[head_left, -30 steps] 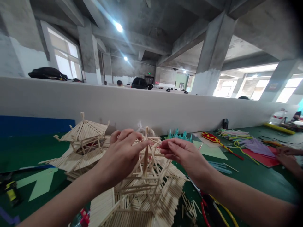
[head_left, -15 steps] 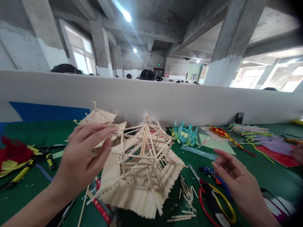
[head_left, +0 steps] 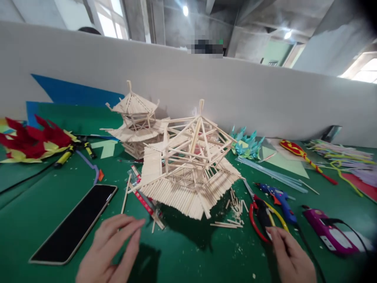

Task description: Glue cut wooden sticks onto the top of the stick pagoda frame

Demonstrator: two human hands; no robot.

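Observation:
A stick-built pavilion roof frame [head_left: 188,161] stands tilted on the green mat [head_left: 191,251]. Behind it sits a smaller finished stick pavilion [head_left: 136,120]. My left hand [head_left: 110,247] hovers low at the front, fingers stretched and apart, holding nothing, close to a packet of sticks [head_left: 147,202]. My right hand [head_left: 291,257] rests at the lower right with its fingertips on the red-and-yellow-handled pliers [head_left: 263,218]; its fingers lie fairly flat. Loose sticks [head_left: 234,214] lie between the roof and the pliers.
A black phone [head_left: 73,224] lies at the left front. A blue glue gun [head_left: 279,198], a purple tool [head_left: 326,232], red-and-yellow paper shapes [head_left: 32,141], teal paper flowers [head_left: 246,141] and coloured pipe cleaners [head_left: 338,157] lie around. A white partition [head_left: 265,90] closes the back.
Both hands left the roof frame and dropped toward the table's front; the right one reached the pliers. The view tilted down, bringing the phone into sight.

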